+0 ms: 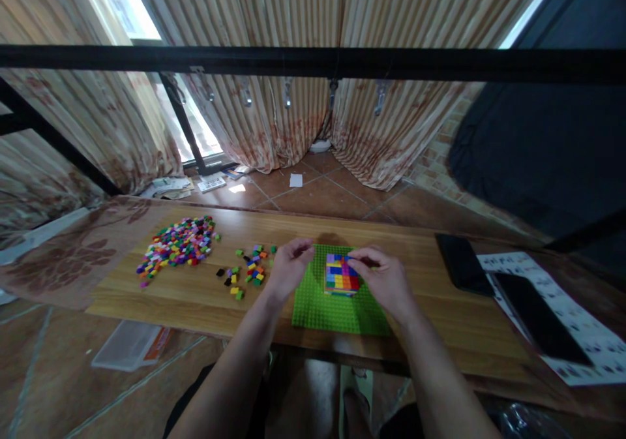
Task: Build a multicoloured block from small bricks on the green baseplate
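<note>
A green studded baseplate (313, 308) lies on the wooden table in front of me. On it stands a low block of stacked building bricks (341, 279), its top in coloured rows of purple, blue, yellow, orange and red. My right hand (384, 276) reaches in from the right, thumb and fingertips pinched on a small brick at the block's upper right corner. Over the baseplate's left edge is my left hand (291, 269), apart from the block. Its fingers are curled with the tips close together; whatever they hold is too small to make out.
Loose bricks (254, 266) are scattered left of the baseplate, with a large pile of bricks (180, 243) farther left. A black phone-like slab (462, 263), a second dark slab (540, 318) and a printed sheet (587, 341) lie right. A clear plastic box (128, 344) rests on the floor.
</note>
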`<state>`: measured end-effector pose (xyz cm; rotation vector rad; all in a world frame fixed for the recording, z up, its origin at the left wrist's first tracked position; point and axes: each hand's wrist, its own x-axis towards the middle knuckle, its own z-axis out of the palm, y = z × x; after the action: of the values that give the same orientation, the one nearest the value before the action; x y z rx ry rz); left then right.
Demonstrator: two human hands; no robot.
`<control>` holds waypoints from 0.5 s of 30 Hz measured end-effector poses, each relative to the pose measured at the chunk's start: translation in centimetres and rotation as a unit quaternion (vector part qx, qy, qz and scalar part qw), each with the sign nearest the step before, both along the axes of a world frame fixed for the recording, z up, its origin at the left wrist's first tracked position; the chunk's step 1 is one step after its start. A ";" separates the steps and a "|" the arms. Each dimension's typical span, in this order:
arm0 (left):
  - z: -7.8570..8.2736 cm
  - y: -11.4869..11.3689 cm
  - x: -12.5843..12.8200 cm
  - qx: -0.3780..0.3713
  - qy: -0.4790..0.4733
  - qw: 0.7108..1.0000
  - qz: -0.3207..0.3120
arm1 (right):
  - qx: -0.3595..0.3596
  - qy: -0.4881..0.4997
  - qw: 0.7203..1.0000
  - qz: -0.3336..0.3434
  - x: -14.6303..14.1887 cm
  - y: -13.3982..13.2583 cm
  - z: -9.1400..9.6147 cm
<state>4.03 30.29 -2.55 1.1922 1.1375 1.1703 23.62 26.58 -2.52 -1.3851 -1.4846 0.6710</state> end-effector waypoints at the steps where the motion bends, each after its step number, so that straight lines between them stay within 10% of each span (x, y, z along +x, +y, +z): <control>1: -0.3 0.0 0.3 0.010 0.010 1.000 -0.014 | -0.006 -0.014 1.000 0.007 -0.2 0.0 -0.1; 15: -1.4 0.0 2.6 0.023 -0.035 0.994 -0.104 | 0.000 -0.093 0.996 -0.004 -1.7 0.7 -0.3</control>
<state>6.60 30.26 -3.94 1.2641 0.9141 1.0744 21.91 27.25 -2.86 -1.4844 -1.6231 0.5485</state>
